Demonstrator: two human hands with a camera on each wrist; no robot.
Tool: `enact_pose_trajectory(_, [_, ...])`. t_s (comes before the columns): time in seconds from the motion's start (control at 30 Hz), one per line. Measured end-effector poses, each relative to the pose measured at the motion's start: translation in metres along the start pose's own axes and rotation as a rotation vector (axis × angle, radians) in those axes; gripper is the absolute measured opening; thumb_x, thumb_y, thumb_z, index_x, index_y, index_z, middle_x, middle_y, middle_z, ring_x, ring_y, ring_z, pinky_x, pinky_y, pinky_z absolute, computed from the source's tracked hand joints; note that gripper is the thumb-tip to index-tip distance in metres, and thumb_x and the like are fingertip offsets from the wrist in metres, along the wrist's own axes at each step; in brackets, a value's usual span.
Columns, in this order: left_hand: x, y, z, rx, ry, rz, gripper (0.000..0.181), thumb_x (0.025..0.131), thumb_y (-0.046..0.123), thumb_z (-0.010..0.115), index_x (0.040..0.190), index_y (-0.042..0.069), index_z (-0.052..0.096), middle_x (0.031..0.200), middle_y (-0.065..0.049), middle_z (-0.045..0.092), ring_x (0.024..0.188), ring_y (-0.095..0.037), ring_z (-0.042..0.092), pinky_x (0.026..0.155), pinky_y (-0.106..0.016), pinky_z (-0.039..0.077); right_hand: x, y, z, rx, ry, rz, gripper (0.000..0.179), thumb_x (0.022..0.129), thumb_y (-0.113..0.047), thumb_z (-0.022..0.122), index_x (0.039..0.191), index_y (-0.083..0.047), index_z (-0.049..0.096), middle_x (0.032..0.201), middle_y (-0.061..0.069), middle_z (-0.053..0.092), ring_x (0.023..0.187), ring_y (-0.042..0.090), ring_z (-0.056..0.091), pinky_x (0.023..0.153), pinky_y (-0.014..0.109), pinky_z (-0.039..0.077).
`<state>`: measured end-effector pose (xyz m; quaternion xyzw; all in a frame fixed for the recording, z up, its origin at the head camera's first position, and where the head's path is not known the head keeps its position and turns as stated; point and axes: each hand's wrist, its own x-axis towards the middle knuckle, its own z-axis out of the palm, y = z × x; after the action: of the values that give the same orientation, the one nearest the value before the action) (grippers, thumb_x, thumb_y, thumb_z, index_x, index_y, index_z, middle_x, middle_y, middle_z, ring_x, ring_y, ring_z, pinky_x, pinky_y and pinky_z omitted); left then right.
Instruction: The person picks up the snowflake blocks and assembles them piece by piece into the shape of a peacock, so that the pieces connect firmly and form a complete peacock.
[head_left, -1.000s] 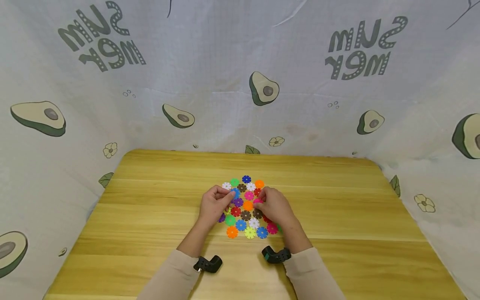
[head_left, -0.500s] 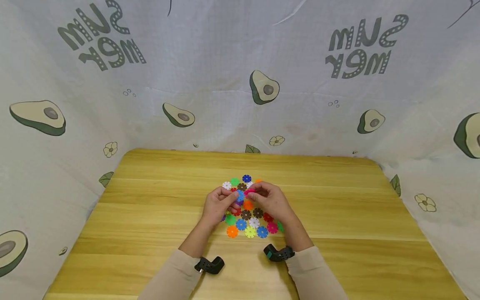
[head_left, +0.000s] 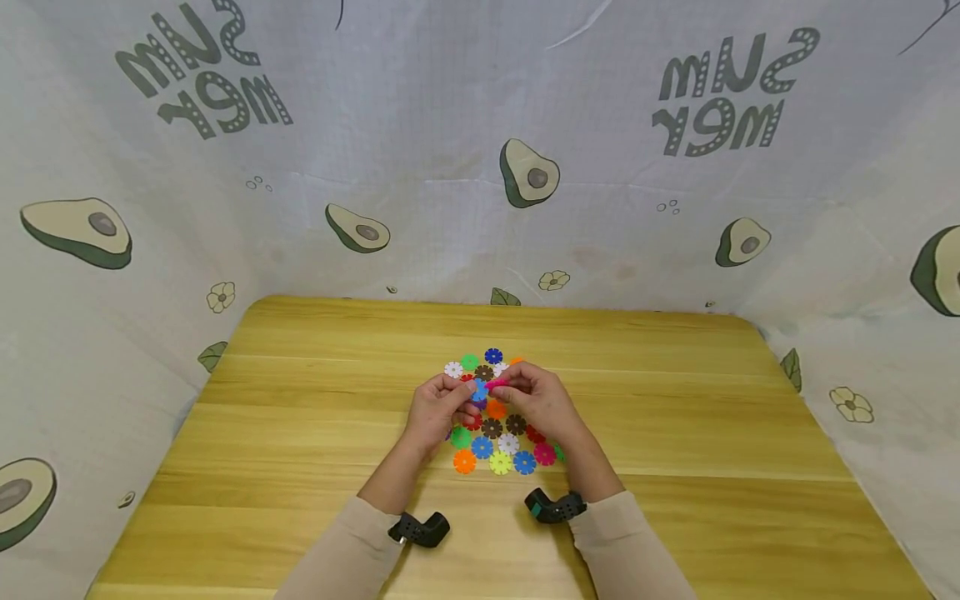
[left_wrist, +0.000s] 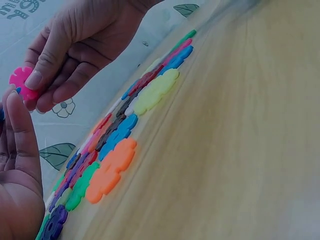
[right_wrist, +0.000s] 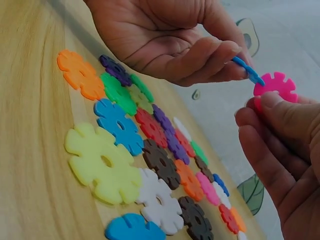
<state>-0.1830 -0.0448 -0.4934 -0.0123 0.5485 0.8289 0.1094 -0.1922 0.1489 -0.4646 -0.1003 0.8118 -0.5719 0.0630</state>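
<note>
Above the table, my left hand [head_left: 437, 410] pinches a blue notched disc [head_left: 480, 389] between thumb and fingers. My right hand [head_left: 542, 402] pinches a pink notched disc [right_wrist: 276, 86] by its edge. In the right wrist view the blue disc is edge-on to the pink one, and their rims meet at the notches; how deep they sit is hard to tell. Seen from the left wrist, the pink disc stands beside the left fingertips, and little of the blue one shows. Below both hands lie several flat notched discs in many colours, partly hidden by the hands.
The loose discs, among them a yellow one [head_left: 500, 463], an orange one [head_left: 464, 462] and a dark blue one [head_left: 493, 356], lie close together on the wooden table [head_left: 315, 433]. A printed cloth [head_left: 435, 125] hangs behind the table. Each wrist wears a black camera.
My right hand has lifted the pink disc and moved left to the blue disc. My left hand has shifted slightly right. In the last half second both hands have hardly moved.
</note>
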Motion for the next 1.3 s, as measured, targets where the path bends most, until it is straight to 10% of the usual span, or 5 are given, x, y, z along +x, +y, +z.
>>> enact_pose_trajectory(0.73, [0.004,0.004,-0.002,0.065,-0.017,0.023,0.015,0.098,0.008,0.068,0.091,0.005,0.055,0.071,0.001,0.073,0.061,-0.010,0.072,0.061,-0.024,0.063,0.006,0.003,0.001,-0.050,-0.018,-0.037,0.008,0.096,-0.010,0.070,0.103,-0.007,0.073,0.104,0.014,0.075,0.091,0.032,0.072,0.077,0.026,0.062])
enact_pose_trajectory(1.03, [0.004,0.008,-0.002,0.012,0.001,0.035,0.010,0.100,0.003,0.063,0.096,0.005,0.054,0.082,-0.002,0.074,0.072,-0.013,0.075,0.072,-0.027,0.065,0.011,0.011,-0.034,-0.264,0.226,0.149,0.027,0.098,-0.019,0.070,0.123,-0.009,0.068,0.121,0.013,0.070,0.107,0.029,0.065,0.094,0.043,0.060])
enact_pose_trajectory(1.3, [0.004,0.007,-0.001,-0.030,-0.026,0.012,0.014,0.100,0.002,0.062,0.108,0.001,0.052,0.084,-0.001,0.070,0.076,-0.014,0.076,0.074,-0.027,0.065,0.012,0.029,-0.038,-0.659,0.202,0.237,0.046,0.093,-0.037,0.074,0.125,-0.005,0.067,0.120,0.021,0.060,0.109,0.037,0.054,0.092,0.050,0.054])
